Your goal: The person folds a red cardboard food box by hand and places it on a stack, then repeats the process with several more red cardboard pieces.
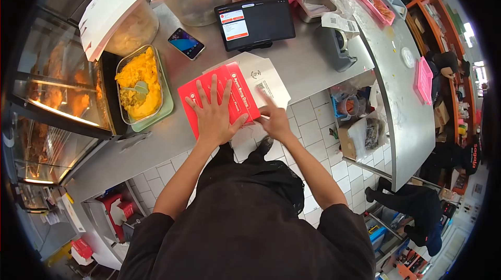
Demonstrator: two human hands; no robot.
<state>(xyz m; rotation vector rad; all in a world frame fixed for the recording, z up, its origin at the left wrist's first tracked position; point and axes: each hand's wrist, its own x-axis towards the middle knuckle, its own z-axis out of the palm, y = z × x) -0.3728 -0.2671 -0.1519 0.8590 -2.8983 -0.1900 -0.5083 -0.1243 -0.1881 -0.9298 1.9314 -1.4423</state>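
A red cardboard food box with white lettering sits at the front edge of the metal counter. My left hand lies flat across its top, fingers spread. At the box's right corner is my right hand, its fingers curled in against the edge; a fingertip is smeared by motion. Part of the grip is hidden from above. Just behind and to the right, a white card sheet or opened box with a printed mark lies partly under the red box.
A phone and a tablet screen stand at the back. To the left are a tray of yellow food, a clear tub and a lit display case. A tape dispenser stands right; a person in dark clothes is beyond.
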